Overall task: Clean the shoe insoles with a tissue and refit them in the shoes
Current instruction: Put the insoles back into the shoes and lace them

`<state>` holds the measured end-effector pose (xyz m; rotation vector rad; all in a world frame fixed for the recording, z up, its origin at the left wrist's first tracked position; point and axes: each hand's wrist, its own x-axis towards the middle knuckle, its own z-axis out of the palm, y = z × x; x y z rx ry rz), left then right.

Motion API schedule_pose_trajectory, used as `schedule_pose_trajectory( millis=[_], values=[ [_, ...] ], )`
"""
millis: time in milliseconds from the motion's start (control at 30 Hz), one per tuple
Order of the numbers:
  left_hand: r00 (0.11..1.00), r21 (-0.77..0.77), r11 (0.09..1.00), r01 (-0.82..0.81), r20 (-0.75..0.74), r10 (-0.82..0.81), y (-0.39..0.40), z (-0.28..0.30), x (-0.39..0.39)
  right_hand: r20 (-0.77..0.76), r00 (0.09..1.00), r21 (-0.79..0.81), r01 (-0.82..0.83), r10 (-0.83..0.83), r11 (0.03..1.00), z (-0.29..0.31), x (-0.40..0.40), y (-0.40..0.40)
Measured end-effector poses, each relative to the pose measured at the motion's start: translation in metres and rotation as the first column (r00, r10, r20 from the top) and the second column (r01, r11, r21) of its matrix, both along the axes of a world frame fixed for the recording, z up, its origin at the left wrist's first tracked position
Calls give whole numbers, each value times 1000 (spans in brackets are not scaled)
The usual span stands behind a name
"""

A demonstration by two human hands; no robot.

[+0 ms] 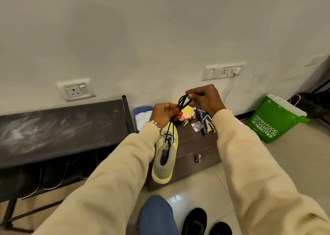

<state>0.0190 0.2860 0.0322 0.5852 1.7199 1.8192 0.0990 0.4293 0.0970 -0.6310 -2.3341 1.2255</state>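
Both your hands pinch the black laces (180, 107), left hand (163, 112) below, right hand (205, 99) above, so the yellow shoe (165, 156) hangs free, probably for tying.

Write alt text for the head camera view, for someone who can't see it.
Two hands in cream sleeves hold a yellow shoe by its black laces, the left hand and right hand each pinching them. Below is a dark wooden box with pens on top, a shoe rack left, a green bag right.
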Motion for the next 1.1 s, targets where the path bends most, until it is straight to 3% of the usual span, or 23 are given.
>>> schedule_pose_trajectory(
  millis=[67, 100, 133, 200, 267, 333, 500, 700, 800, 900, 1100],
  values=[
    [975, -159, 987, 6, -216, -41, -6, 11, -12, -23, 999, -104, 44, -47, 994, -23, 4, 0],
    [917, -283, 959, 0, -384, -113, -7, 18, -20, -27, 998, -153, 56, -61, 987, -35, 6, -2],
    [819, -395, 918, -21, -534, -211, -8, 25, -27, -33, 997, -204, 65, -74, 977, -48, 8, -7],
    [622, -550, 834, -54, -672, -402, -9, 38, -39, -54, 994, -284, 71, -90, 956, -75, 7, -20],
    [475, -645, 759, -93, -698, -535, -7, 45, -43, -62, 992, -367, 75, -105, 927, -98, 0, -37],
    [382, -700, 704, -124, -688, -616, -5, 48, -45, -43, 994, -432, 76, -104, 899, -120, -12, -51],
    [263, -727, 658, -198, -686, -679, -9, 51, -43, -71, 994, -510, 37, -86, 859, -135, -30, -77],
    [387, -671, 699, -247, -730, -564, -19, 32, -56, -30, 991, -486, -131, 133, 864, -128, -32, -69],
    [571, -616, 745, -255, -718, -398, -24, 4, -59, 53, 984, -320, -145, 171, 936, -118, -29, -50],
    [769, -547, 813, -200, -601, -215, -26, -40, -55, 212, 953, -72, -208, 218, 976, -107, -29, -37],
    [955, -412, 889, -197, -288, 78, -18, -105, -22, 463, 862, 281, -362, 205, 889, -100, -40, -28]
  ],
)
